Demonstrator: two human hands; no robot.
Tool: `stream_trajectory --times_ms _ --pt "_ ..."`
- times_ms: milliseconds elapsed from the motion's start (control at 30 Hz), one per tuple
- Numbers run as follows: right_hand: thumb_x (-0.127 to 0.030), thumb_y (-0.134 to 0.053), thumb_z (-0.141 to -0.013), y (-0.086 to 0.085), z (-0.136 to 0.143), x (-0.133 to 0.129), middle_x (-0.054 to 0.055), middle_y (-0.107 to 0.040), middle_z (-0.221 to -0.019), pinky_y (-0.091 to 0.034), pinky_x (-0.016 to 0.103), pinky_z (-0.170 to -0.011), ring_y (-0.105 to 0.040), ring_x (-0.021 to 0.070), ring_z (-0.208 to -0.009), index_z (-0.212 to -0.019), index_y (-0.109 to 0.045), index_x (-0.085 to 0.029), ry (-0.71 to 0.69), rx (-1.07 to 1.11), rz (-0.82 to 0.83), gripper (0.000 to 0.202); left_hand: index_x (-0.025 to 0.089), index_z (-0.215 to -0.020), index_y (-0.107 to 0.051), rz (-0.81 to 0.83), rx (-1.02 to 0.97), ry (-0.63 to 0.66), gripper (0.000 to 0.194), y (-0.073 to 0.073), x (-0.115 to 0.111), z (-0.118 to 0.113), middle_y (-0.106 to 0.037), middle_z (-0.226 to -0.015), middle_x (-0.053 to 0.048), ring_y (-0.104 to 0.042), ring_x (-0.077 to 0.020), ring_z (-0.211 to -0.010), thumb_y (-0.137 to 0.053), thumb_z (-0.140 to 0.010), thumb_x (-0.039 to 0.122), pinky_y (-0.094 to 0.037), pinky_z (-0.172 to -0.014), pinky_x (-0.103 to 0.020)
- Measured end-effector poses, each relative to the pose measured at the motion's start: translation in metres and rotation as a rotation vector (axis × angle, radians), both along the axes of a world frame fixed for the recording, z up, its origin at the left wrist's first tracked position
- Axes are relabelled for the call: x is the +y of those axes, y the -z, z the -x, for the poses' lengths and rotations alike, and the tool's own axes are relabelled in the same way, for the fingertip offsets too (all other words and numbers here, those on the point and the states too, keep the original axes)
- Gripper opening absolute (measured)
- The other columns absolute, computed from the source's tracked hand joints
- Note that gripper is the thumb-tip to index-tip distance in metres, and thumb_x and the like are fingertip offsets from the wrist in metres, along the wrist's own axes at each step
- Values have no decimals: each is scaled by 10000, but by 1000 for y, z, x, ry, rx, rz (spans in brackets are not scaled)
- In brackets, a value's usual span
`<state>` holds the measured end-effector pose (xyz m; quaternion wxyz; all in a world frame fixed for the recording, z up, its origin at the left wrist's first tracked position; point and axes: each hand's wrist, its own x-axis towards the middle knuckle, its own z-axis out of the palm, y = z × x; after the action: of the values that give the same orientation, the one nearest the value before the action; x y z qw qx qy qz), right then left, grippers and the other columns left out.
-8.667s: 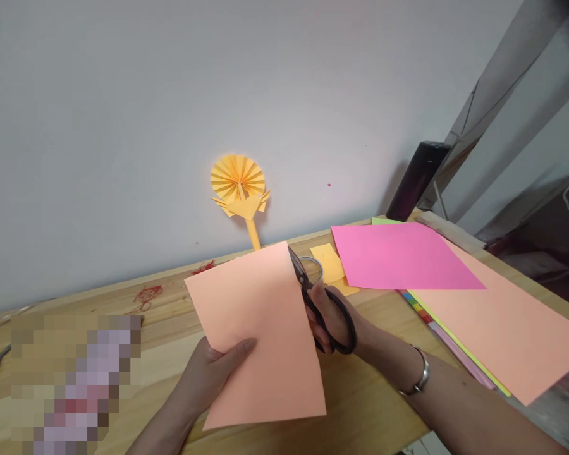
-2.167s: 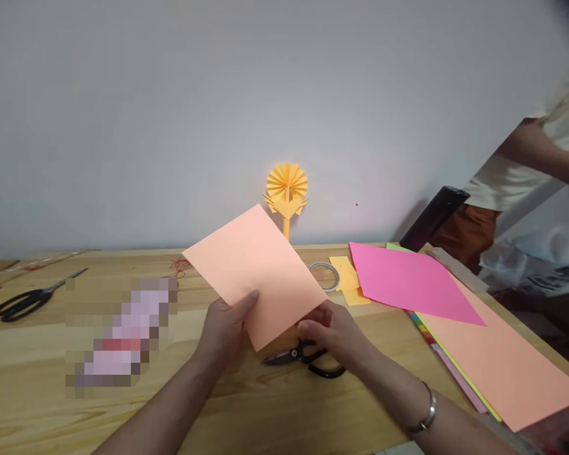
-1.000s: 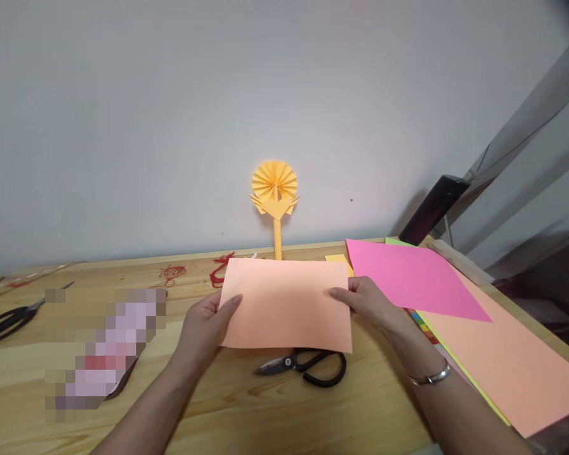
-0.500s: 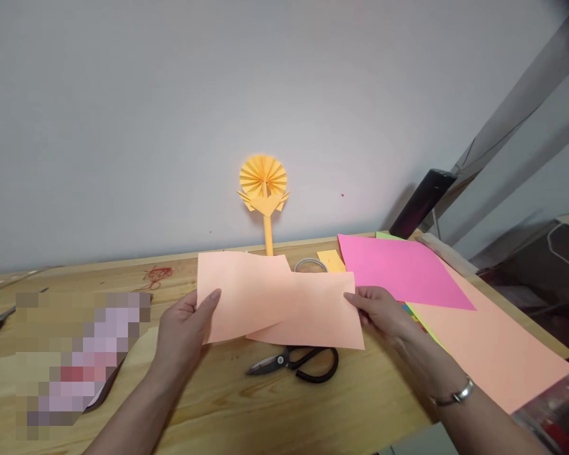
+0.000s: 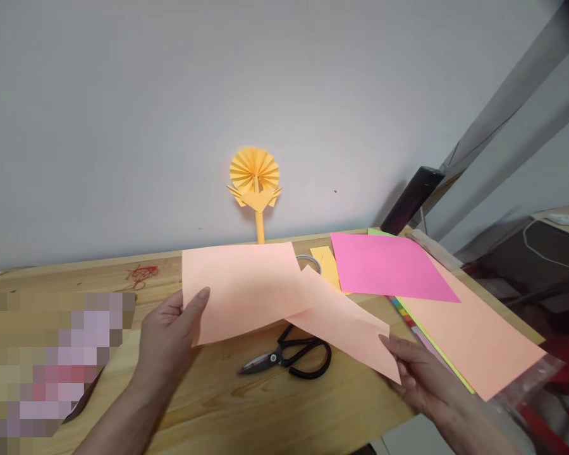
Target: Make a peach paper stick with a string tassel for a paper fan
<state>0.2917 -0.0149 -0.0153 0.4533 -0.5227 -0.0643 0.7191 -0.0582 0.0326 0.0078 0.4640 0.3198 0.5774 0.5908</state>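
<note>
My left hand (image 5: pixel 171 335) pinches the left edge of a peach paper piece (image 5: pixel 237 284), thumb on top, held up above the table. My right hand (image 5: pixel 417 373) grips the right end of a second peach paper piece (image 5: pixel 346 322), which slants down to the right. The inner ends of the two pieces overlap, the left one in front or touching; which is hard to tell. Below them, black-handled scissors (image 5: pixel 284 358) lie on the wooden table (image 5: pixel 237 423), blades pointing left. Behind the papers a yellow paper flower (image 5: pixel 255 174) stands against the wall.
Pink (image 5: pixel 389 265) and peach sheets (image 5: pixel 483 341) lie at the right, with a dark cylinder (image 5: pixel 412 199) behind them. A yellow paper piece (image 5: pixel 327 268) and a tape roll (image 5: pixel 313 262) are behind my papers. Red thread (image 5: pixel 142 275) lies back left; a pixelated area covers the left front.
My right hand has moved right and down, tilting its paper piece and reducing the overlap. My left hand still holds its piece. The view has shifted slightly.
</note>
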Motion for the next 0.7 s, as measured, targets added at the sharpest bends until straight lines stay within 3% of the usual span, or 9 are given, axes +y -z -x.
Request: stream_trajectory --times_ms 167,367,533,700 --pt "-117 -836 -549 -1 9 -9 -38 -528 -454 -315 67 -272 -438 19 -334 -684 -608 -95 137 93 5 265 229 -1042 -697 -11 -37 1 374 -4 -1 -3 -749 -935 -42 -696 -224 -743 -730 -698 371 -561 -638 -297" --pt "-36 -711 -683 -7 13 -14 -18 -559 -486 -372 68 -277 -479 39 -344 -765 -605 -90 253 104 46 144 218 -1075 -688 -28 15 -65 406 -4 -2 -2 -744 -938 -43 -689 -209 -739 -723 -708 388 -562 -605 -274" --pt "-5 -650 -726 -6 15 -10 -24 -607 -600 -441 61 -319 -514 36 -380 -852 -553 -134 377 74 9 205 204 -1104 -678 -78 -29 -73 437 -1 -1 0 -733 -997 -68 -690 -214 -759 -731 -705 372 -568 -610 -278" --pt "-25 -714 -690 0 21 2 -47 -585 -580 -531 81 -435 -582 60 -454 -766 -502 -185 402 14 -68 276 206 -1114 -675 -102 -33 -98 444 -8 -2 -3 -741 -992 -49 -695 -231 -780 -738 -700 356 -576 -637 -298"
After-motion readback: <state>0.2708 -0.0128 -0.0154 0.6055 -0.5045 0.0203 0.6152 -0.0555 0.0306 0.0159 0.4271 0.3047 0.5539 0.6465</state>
